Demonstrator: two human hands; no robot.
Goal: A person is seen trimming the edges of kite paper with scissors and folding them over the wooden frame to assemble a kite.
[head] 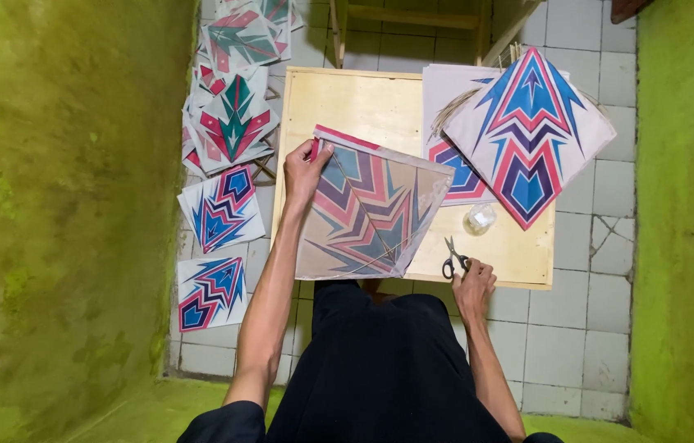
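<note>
On the wooden counter (347,107), the left hand (304,171) pinches the top corner of a paper kite (367,215) lying face down, its thin frame sticks showing. At the near edge, the right hand (473,285) closes on black-handled scissors (453,258). More patterned kites (529,135) lie stacked to the right, near a clear tape roll (479,218).

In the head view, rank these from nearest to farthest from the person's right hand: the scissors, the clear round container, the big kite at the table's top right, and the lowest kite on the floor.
From the right hand:
1. Scissors, touching it, at the table's near edge.
2. Clear round container, just above the scissors.
3. Big kite, at the table's top right.
4. Lowest floor kite, far off to the left, beyond the left arm.
</note>
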